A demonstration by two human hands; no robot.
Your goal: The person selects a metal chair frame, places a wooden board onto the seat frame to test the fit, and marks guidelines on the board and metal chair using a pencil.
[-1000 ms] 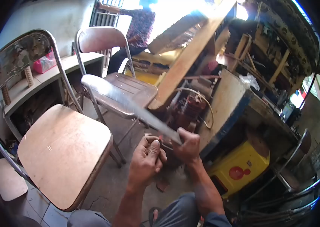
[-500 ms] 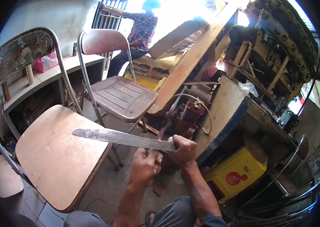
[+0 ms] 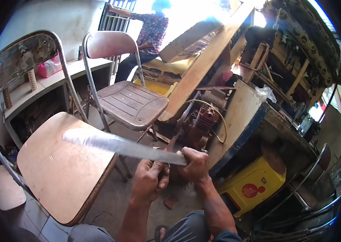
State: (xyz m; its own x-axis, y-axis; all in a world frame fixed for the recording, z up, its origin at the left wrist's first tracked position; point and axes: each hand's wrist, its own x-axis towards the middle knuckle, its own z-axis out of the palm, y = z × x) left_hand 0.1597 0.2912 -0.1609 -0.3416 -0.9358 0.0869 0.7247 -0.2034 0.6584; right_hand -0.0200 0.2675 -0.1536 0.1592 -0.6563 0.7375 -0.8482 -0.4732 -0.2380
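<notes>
A long machete blade point(image 3: 114, 144) stretches across the middle in the head view, its broad tip over the seat of the near chair. At its right end, my right hand point(image 3: 194, 164) is closed around the blade's narrow end; no handle shows. Just under the blade's lower edge, my left hand point(image 3: 151, 179) is closed, fingers curled and thumb up against or very near the metal. What the left fingers hold, if anything, is hidden. Motion smears the tip half of the blade.
A folding chair with a pale seat point(image 3: 63, 173) stands at left, a brown folding chair point(image 3: 132, 103) behind it. Ahead is a red motor-like machine point(image 3: 203, 117) with a hose. A yellow box point(image 3: 255, 181) lies at right. A person point(image 3: 152, 34) sits at the back.
The blade has shifted left, its tip slightly higher, and is now blurred. My left hand has moved slightly left; my right hand still grips the blade's end.
</notes>
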